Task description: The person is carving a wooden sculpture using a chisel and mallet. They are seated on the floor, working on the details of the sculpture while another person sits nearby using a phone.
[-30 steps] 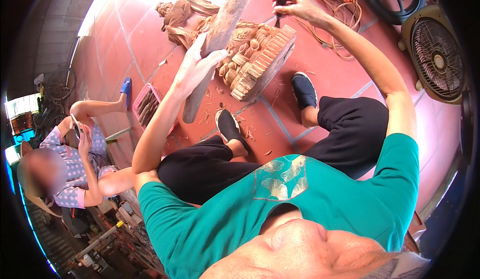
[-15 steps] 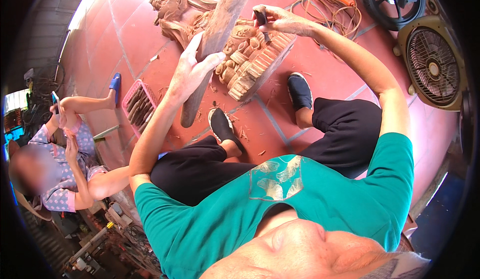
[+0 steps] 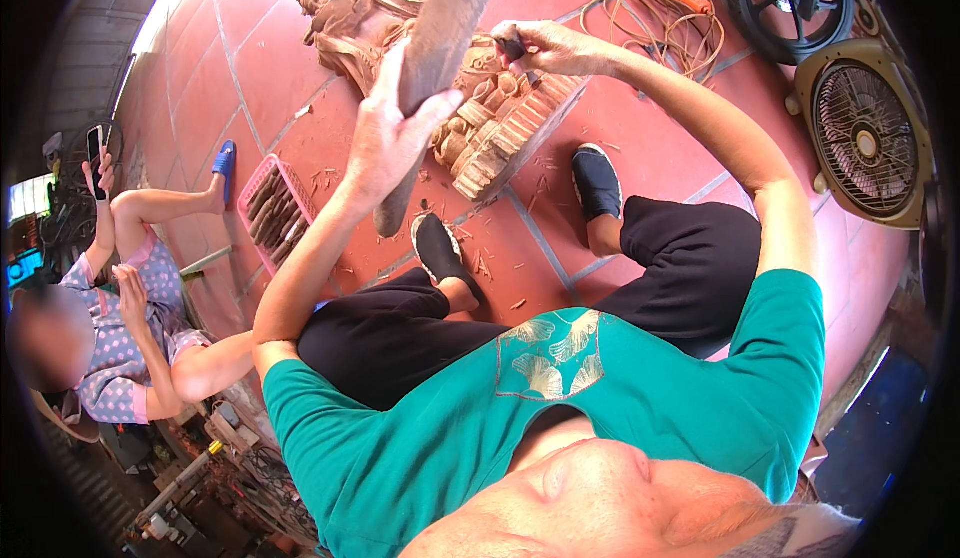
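Note:
A long, flat wooden mallet (image 3: 445, 43) slants up in my left hand (image 3: 385, 138), whose fingers wrap round it. It passes in front of part of a brown wood carving (image 3: 345, 18) that lies on the floor, with rounded relief and a ridged near edge. Over the carving's right part, my right hand (image 3: 560, 50) is closed on a dark chisel (image 3: 512, 44). The chisel's tip points down toward the wood but is hard to make out.
Wood chips (image 3: 485, 258) litter the red tiles around my shoes (image 3: 437, 248). On the left are a pink basket (image 3: 262, 173) of dark tools and a seated person (image 3: 120, 333) holding a phone (image 3: 97, 158). At right are a cable (image 3: 650, 33), a wheel (image 3: 780, 3) and a fan (image 3: 868, 138).
The mallet has risen in the view, its top now past the upper edge. My right hand has shifted slightly left and up. The seated person has raised the phone.

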The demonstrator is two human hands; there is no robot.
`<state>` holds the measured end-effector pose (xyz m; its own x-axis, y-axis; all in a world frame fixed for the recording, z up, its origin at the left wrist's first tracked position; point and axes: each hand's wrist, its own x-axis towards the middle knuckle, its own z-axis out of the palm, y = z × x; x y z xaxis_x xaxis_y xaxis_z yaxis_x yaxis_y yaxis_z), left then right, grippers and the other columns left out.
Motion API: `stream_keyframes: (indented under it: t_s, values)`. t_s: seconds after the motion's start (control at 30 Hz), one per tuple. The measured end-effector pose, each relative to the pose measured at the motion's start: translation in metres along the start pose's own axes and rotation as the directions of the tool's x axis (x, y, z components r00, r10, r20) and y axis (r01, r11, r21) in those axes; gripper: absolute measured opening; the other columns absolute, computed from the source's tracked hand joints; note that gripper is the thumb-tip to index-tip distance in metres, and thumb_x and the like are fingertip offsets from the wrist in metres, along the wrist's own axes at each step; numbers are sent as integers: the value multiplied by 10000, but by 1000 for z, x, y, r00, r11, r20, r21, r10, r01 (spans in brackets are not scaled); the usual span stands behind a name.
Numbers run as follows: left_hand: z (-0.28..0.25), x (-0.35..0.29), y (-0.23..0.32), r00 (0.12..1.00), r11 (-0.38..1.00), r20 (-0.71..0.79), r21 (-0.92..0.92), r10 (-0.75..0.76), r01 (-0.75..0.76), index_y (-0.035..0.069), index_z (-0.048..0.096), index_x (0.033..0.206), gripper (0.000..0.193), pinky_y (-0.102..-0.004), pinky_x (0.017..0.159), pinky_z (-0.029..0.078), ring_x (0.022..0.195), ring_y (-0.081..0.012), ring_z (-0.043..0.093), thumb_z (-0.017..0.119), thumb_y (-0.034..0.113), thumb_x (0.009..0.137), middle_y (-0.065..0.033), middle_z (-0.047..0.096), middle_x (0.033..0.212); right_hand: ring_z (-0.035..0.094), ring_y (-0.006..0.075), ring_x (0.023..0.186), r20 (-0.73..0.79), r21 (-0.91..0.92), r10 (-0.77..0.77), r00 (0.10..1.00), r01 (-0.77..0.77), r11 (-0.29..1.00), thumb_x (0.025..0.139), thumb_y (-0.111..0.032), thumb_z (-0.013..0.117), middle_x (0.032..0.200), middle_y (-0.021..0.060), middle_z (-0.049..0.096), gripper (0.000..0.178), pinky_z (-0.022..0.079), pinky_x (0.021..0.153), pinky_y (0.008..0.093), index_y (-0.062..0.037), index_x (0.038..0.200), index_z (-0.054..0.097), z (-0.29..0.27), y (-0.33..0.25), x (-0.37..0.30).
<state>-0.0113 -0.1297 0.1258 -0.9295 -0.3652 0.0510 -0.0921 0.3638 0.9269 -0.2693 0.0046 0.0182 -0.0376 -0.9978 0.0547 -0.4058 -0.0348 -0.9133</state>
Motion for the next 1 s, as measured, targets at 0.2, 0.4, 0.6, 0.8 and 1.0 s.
stream_keyframes:
  t_s: [0.2, 0.4, 0.6, 0.8, 1.0]
  values:
    - [-4, 5, -22, 993, 990, 118, 140, -5, -12, -22, 415, 1430, 616, -336, 925, 512, 1068, -207, 634, 707, 227, 949, -172, 650, 1195, 601, 126, 998, -65, -71, 94, 993, -98, 993, 955, -40, 664, 1017, 15, 638, 318, 515, 916, 317, -55, 1258, 568, 5, 3, -1]
    - [5, 1, 1, 1000, 998, -6, 52, 28, -28, -25, 427, 1407, 618, -366, 945, 515, 1089, -247, 654, 729, 246, 940, -185, 670, 1211, 612, 136, 1035, -79, 162, 94, 992, -80, 983, 954, -34, 663, 1080, 20, 667, 330, 515, 936, 333, -54, 1269, 564, 6, 5, -3]
    - [-6, 10, -16, 979, 992, 190, 114, -79, 58, -24, 443, 1414, 615, -371, 985, 488, 1117, -236, 629, 716, 248, 934, -172, 658, 1232, 619, 123, 1004, -119, 226, 82, 989, -54, 973, 937, -61, 688, 1058, 20, 654, 348, 522, 928, 320, -75, 1265, 573, -6, 20, -8]
    - [-12, 5, -14, 979, 989, 146, 36, -145, 141, -21, 450, 1418, 610, -370, 982, 487, 1115, -206, 622, 712, 244, 935, -162, 663, 1214, 627, 144, 1116, -142, 252, 152, 978, -113, 961, 995, -71, 619, 1132, 45, 648, 247, 510, 1015, 338, -72, 1229, 542, -34, 21, -25]
    - [-3, 10, 4, 991, 1000, 130, 2, -30, 29, -38, 438, 1413, 604, -358, 967, 511, 1077, -199, 658, 724, 204, 938, -169, 695, 1165, 609, 121, 1112, -110, 286, 66, 992, -32, 958, 966, -44, 636, 1141, 27, 638, 253, 504, 1011, 318, -71, 1205, 559, -20, 20, -20]
